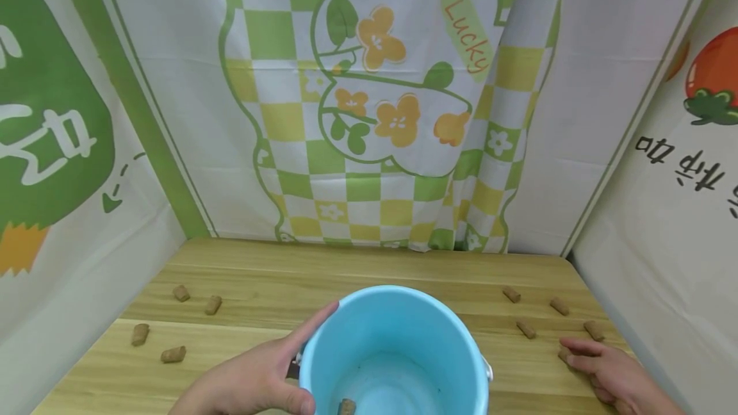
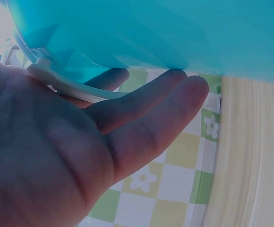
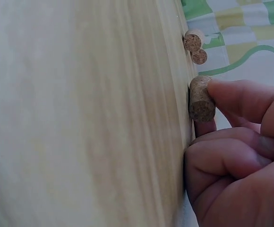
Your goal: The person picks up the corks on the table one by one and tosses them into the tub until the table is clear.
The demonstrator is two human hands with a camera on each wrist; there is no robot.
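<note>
"At the lower right of the head view, I've got the right hand (image 1: 615,371) in a narrow pinch on a cork (image 3: 202,100)! You on the right wrist view?"

"I am, and one fingertip presses the upper right of that cork, another peeks out just under its lower end, and the rest are curled in."

"And the left hand (image 1: 248,373)?"

"Bottom of the frame, left of centre: fingers spread wide and nearly straight against the outside of the blue bucket (image 1: 398,322), thumb at its near rim. On the left wrist view I see the handle (image 2: 68,86) running beside the palm."

"Room to move?"

"Wood shows between the bucket and the four loose corks (image 1: 511,294) at the right, with a strip of table (image 1: 277,268) behind, up to the checked curtain (image 1: 392,210). The table's right edge runs close by the pinching hand, though!"

"Far left?"

"Four more, the left-hand corks (image 1: 173,355), well apart from both hands."

"What can't I see?"

"The bottom of the frame crops the bucket, and the inside cork (image 1: 347,407) with it. In the head view, fingers half cover the pinched one, and I can't tell whether it touches the table."
</note>
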